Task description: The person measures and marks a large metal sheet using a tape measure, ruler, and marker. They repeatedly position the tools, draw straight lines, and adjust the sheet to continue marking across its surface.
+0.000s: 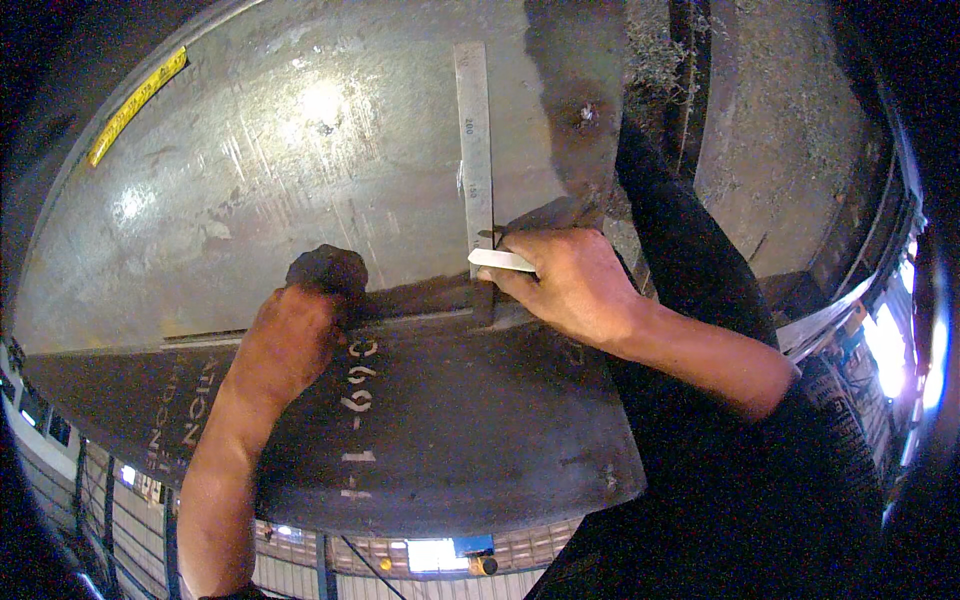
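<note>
If steel ruler (475, 150) is bumped by right hand (578, 287) pinching white stick (502, 261), alignment could be lost; left hand (288, 335): hold unclear

The broad curved workpiece (250, 215) looks like bare grey metal, mostly smooth, with a worn sheen that flares into glossy highlights on the far left and in the far middle. Pale scratches and scuffs roughen its middle. Its near part is darker and duller, bearing stencilled marks (358, 400) in flat pale paint. The long ruler (473, 120) is thin metal with a smooth, satin finish. The white stick (502, 261) at its near end looks smooth and matt; its material is unclear. On the far left, a yellow strip (138, 107) appears smooth. Black cloth (690, 230) on the right is matt, beside rough, gritty ground (790, 130)
</note>
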The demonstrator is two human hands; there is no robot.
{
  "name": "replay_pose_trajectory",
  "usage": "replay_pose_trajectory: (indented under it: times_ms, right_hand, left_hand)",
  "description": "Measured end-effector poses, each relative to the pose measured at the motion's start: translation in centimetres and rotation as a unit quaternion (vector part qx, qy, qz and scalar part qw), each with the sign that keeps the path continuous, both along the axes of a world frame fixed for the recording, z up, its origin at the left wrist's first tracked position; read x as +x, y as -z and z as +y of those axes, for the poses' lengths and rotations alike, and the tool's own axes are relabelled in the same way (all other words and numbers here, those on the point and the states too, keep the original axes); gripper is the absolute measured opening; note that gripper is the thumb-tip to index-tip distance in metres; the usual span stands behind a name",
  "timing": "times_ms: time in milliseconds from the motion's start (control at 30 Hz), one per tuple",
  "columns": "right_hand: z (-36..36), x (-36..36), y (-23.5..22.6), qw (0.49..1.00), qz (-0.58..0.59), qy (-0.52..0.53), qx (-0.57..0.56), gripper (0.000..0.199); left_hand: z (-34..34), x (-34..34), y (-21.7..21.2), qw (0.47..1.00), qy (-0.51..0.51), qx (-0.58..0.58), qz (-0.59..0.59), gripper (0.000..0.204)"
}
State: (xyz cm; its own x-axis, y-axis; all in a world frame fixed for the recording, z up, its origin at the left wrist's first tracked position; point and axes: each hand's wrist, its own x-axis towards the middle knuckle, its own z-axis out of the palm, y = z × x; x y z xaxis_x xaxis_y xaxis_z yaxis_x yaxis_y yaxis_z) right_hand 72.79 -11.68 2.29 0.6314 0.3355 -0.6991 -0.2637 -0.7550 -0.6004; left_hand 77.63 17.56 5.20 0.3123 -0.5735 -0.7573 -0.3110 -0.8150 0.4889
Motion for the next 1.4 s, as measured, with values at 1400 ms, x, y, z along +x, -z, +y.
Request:
replay_pose_trajectory:
  times_ms: [1400]
  right_hand:
    - [2.1,0.2,-0.8,1.000,0.003,0.002,0.003,0.029]
  left_hand:
    - [2.5,0.3,0.0,0.997,0.012,0.064,0.048,0.023]
